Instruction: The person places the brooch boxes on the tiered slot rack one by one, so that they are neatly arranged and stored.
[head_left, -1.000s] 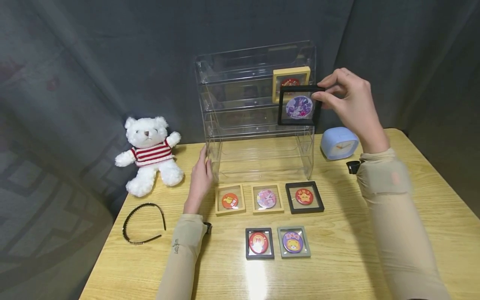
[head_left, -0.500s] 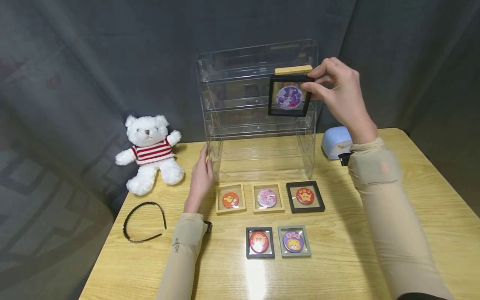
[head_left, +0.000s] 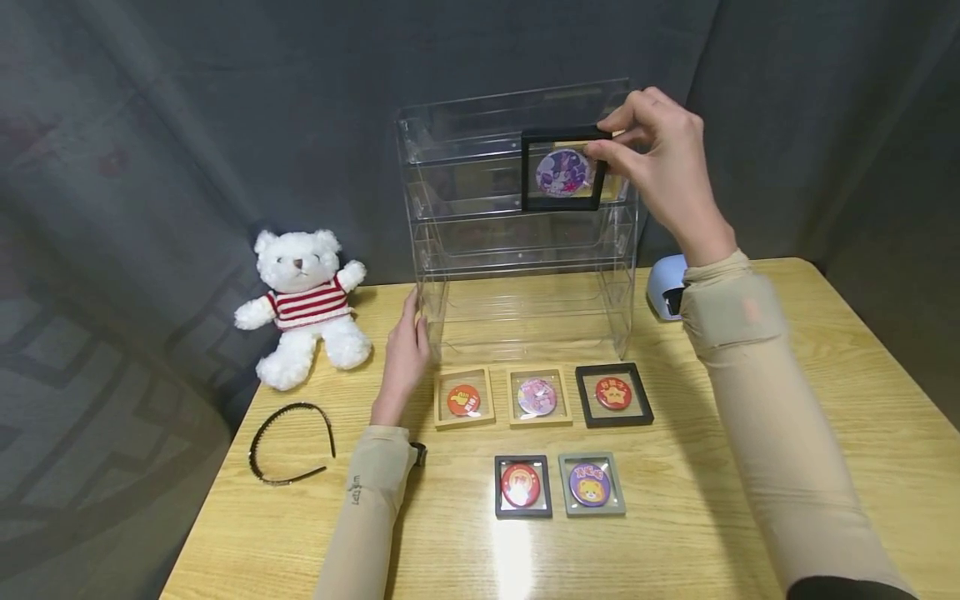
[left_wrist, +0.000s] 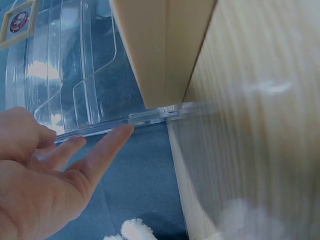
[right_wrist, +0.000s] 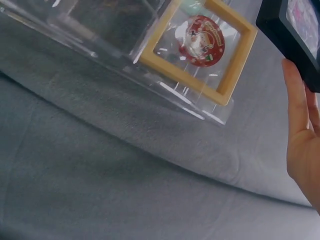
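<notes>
My right hand pinches the upper right corner of a black display frame with a round purple badge inside. The frame is held up in front of the clear tiered rack. Behind it, a yellow frame with a red badge stands on an upper tier, mostly covered in the head view but plain in the right wrist view. At the rack's left side, low down, my left hand touches the clear edge with its fingers extended.
Three frames lie in a row before the rack: two yellow ones and a black one. Nearer are a dark frame and a grey-green frame. A white teddy bear and black headband are left; a blue clock is right, partly hidden.
My right hand has carried the black frame up and left, across the yellow frame on the rack. My left hand has stayed at the rack's side.
</notes>
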